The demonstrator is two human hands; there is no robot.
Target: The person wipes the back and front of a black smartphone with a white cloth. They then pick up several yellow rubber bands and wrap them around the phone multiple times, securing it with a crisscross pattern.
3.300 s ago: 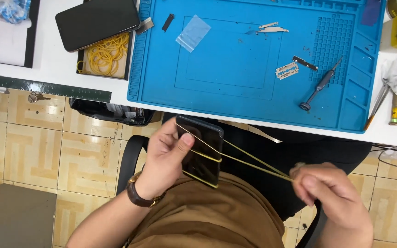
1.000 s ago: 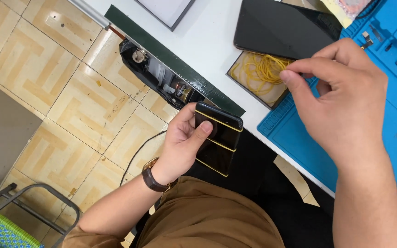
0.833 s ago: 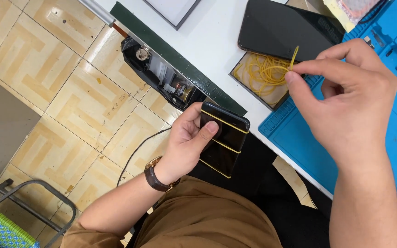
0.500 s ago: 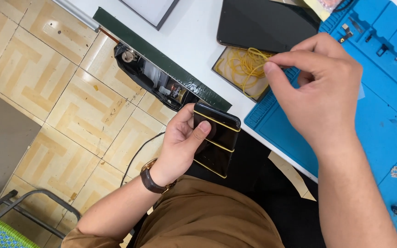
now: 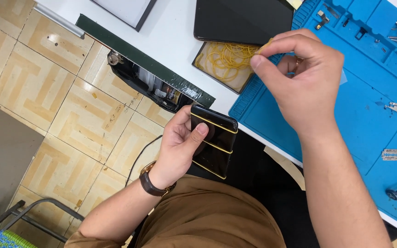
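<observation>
Seen from the head camera, the left hand [image 5: 180, 144] gripped a black phone [image 5: 212, 140] below the edge of the white table [image 5: 171, 34], over the person's lap. The thumb lay across the phone's face and the fingers wrapped behind it. The phone's long axis ran nearly up and down in the picture, tilted a little, with its top end pointing toward the table edge and its lower end toward the brown trousers [image 5: 212, 218]. Three yellow rubber bands crossed its face, each running across the short way.

The right hand [image 5: 299, 78] was raised above the table, thumb and forefinger pinched shut on a single yellow rubber band [image 5: 265, 44], of which only a short piece showed. Just beside those fingertips stood a shallow black tray [image 5: 226, 62] heaped with more yellow bands. A dark tablet [image 5: 242, 20] lay beyond the tray, touching it. The blue mat [image 5: 368, 92] to the right carried small metal tools and a razor blade [image 5: 392, 155].
</observation>
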